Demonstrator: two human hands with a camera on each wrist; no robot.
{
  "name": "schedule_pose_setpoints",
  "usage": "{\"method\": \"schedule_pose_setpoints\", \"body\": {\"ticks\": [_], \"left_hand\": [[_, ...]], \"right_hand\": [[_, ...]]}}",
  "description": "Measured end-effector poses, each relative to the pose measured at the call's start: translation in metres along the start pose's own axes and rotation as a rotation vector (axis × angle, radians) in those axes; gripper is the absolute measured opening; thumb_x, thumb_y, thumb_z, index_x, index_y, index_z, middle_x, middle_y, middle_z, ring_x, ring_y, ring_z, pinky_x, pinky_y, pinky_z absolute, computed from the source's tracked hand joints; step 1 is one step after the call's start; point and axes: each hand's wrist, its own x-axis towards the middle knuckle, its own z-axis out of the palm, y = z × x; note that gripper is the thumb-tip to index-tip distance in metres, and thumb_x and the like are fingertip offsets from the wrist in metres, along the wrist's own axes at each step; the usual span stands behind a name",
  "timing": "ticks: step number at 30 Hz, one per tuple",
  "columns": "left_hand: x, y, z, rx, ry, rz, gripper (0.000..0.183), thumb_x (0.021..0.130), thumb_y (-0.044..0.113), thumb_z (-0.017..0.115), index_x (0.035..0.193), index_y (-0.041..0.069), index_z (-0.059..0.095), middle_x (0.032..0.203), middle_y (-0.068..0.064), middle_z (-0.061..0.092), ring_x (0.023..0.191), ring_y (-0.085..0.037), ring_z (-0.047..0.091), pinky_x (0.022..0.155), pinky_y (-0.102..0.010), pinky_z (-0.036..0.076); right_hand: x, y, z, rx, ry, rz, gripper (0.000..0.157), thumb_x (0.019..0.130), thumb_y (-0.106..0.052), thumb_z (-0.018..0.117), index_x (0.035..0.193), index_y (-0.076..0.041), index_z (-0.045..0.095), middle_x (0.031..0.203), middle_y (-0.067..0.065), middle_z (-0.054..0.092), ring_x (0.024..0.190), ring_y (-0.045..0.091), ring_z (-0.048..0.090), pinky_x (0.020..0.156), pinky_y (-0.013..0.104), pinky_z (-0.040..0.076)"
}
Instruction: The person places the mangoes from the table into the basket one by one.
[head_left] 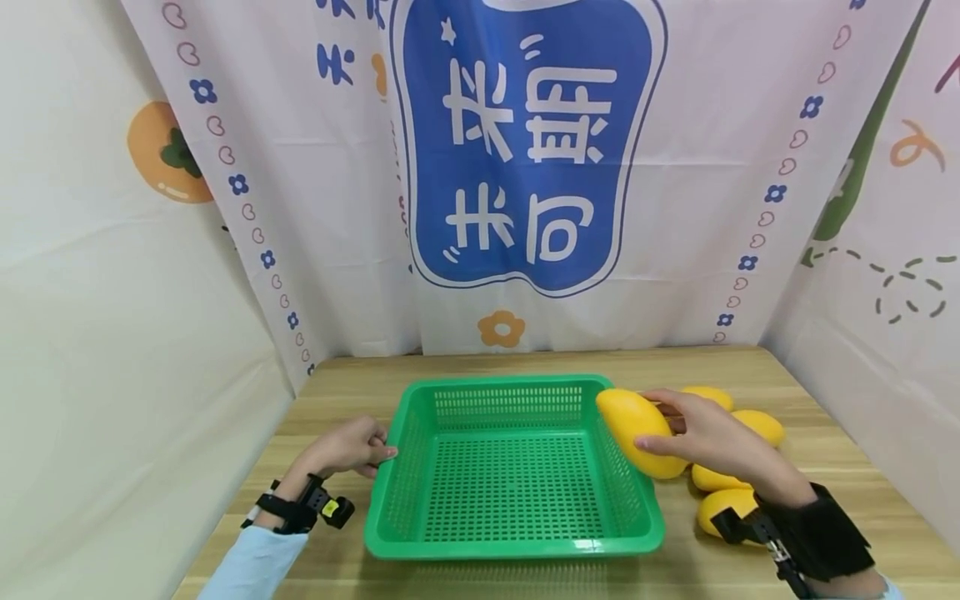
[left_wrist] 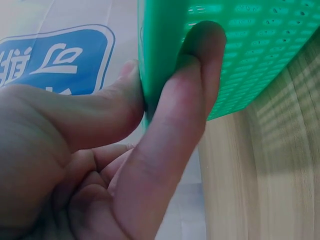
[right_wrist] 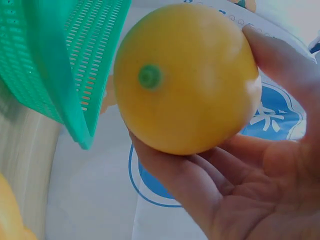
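A shallow green plastic basket (head_left: 517,547) with slotted walls and a grid bottom stands on the table, with nothing inside. At its left side my left hand (head_left: 351,447) pinches the rim between thumb and forefinger; in the left wrist view the forefinger (left_wrist: 185,95) lies along the outer wall. My right hand (head_left: 708,429) holds a smooth yellow mango (head_left: 633,425) by the basket's right rim, overlapping it in the head view. The right wrist view shows the green stem end of that mango (right_wrist: 195,85), with thumb and fingers on opposite sides.
Several more yellow mangoes (head_left: 759,425) lie on the wooden table (head_left: 337,575) right of the basket, partly behind my right hand and wrist. A printed white cloth (head_left: 360,275) hangs along the table's back edge, and pale cloth sides stand left and right.
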Motion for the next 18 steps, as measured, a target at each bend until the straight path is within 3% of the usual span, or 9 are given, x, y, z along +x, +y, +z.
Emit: {"method": "schedule_pose_setpoints", "body": {"ticks": [9,18], "left_hand": [[0.003,-0.004,0.0,0.005,-0.001,-0.009,0.034,0.095,0.005,0.056,0.066,0.01,0.041,0.058,0.003,0.038,0.05,-0.01,0.045,0.047,-0.018,0.044],[0.003,-0.003,0.001,-0.008,-0.009,0.009,0.037,0.095,0.003,0.055,0.065,0.011,0.035,0.056,0.004,0.032,0.049,-0.01,0.041,0.046,-0.017,0.04]], "right_hand": [[0.008,-0.007,0.003,-0.05,-0.036,-0.043,0.073,0.084,-0.046,0.069,0.137,-0.001,0.047,0.133,0.023,0.055,0.112,0.036,0.058,0.089,0.052,0.052],[0.023,-0.018,0.016,-0.189,-0.101,-0.124,0.069,0.08,-0.048,0.073,0.128,-0.002,0.054,0.12,0.013,0.064,0.101,0.025,0.059,0.087,0.049,0.051]]}}
